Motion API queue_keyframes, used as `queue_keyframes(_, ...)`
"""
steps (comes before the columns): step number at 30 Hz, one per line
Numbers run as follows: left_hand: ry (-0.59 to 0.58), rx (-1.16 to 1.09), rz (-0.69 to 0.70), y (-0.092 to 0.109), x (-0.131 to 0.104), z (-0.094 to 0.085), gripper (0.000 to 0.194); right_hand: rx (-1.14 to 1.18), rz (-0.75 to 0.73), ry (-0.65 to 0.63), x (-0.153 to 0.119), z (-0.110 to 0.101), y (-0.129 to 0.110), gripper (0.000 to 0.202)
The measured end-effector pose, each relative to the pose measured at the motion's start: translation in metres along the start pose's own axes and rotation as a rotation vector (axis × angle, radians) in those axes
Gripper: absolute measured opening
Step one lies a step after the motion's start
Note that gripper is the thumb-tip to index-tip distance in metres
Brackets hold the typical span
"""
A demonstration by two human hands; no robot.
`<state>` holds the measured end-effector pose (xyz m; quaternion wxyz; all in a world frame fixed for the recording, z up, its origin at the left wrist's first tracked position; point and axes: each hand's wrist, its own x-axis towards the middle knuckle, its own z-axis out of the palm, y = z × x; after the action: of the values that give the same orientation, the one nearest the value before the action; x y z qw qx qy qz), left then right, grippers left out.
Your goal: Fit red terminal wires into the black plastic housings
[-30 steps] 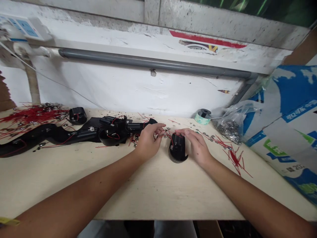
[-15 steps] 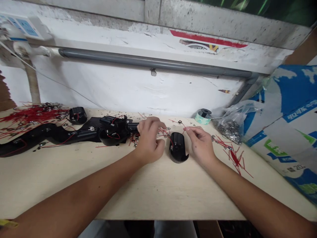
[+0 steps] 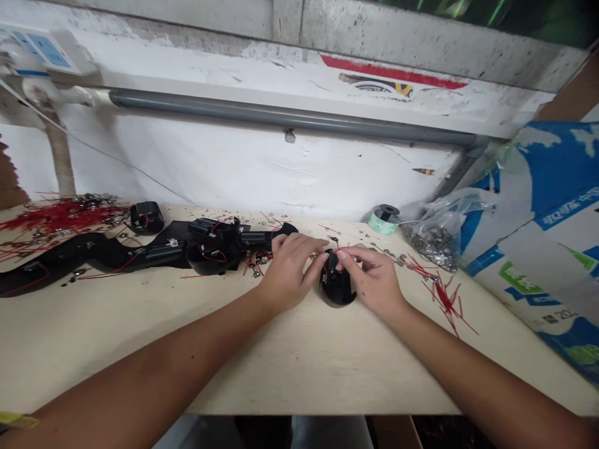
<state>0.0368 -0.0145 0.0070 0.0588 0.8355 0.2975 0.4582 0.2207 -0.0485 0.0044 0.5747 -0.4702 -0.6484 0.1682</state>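
A black curved plastic housing (image 3: 337, 293) lies on the table in front of me, partly covered by my fingers. My right hand (image 3: 374, 274) is over its right side, thumb and forefinger pinched on a short red wire (image 3: 337, 244). A small dark metal piece (image 3: 334, 239) sits at the upper end of that wire. My left hand (image 3: 291, 268) is at the housing's left edge, its thumb and forefinger apart with nothing seen between them. The tip of its forefinger comes near the metal piece; whether they touch I cannot tell.
More black housings (image 3: 161, 252) stretch along the table to the left. Red wires (image 3: 60, 215) with metal ends lie heaped at far left, and others (image 3: 447, 298) lie at right. A green-and-black spool (image 3: 384, 219), a bag of metal parts (image 3: 433, 240) and a blue-white box (image 3: 538, 249) stand at right.
My right hand has moved left with the red wire, bringing it over the housing. My left hand has shifted slightly right and its fingers have come down toward the wire.
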Motion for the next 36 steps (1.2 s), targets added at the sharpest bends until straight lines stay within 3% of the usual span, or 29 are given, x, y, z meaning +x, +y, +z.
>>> queue_keyframes(6, 0.024, -0.068, 0.011, 0.0037, -0.0015, 0.001, 0.019, 0.032, -0.016, -0.162, -0.0025, 0.0024, -0.0012, 0.014)
queue_keyframes(14, 0.001, -0.105, 0.054, 0.003, -0.0016, 0.0016, 0.013, 0.044, -0.041, -0.246, -0.004, 0.004, -0.0002, 0.016)
queue_keyframes(18, -0.006, -0.13, 0.041, 0.0037, -0.0023, 0.0026, 0.012, 0.062, -0.039, -0.24, -0.0049, 0.0048, 0.0016, 0.013)
queue_keyframes(24, 0.104, -0.109, 0.045, 0.0035, -0.003, 0.0034, 0.009, 0.081, -0.023, -0.179, -0.0056, 0.0033, -0.0003, 0.012)
queue_keyframes(32, 0.007, -0.052, 0.008, -0.001, -0.0014, 0.0029, 0.012, 0.104, 0.002, -0.111, -0.0073, 0.0031, 0.002, 0.013)
queue_keyframes(36, -0.009, -0.072, 0.004, -0.0015, -0.0017, 0.0034, 0.014, 0.135, 0.036, -0.091, -0.0055, 0.0033, 0.0059, 0.027)
